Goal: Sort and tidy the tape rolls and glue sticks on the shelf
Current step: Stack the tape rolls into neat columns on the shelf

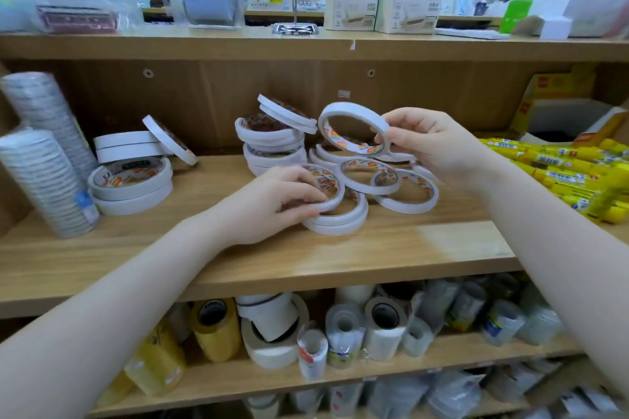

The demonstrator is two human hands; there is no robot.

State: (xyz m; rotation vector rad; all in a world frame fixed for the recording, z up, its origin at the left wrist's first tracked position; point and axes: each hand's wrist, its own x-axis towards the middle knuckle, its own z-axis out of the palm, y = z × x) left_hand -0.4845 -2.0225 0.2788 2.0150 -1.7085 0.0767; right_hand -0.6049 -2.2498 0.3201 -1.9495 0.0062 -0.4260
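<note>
Tape ring [354, 127], thin and white, raised upright above loose rolls [384, 177] on wooden shelf [340, 248], pinched at its right rim by right hand [432, 143], wrist bent inward. Left hand [275, 204], palm down, fingers curled, gripping top roll [323, 190] of low stack. Yellow glue sticks [558, 170] lying far right.

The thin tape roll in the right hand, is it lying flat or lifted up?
Lifted up: the right hand pinches the thin tape roll by its rim, tilted, above the loose rolls.
</note>
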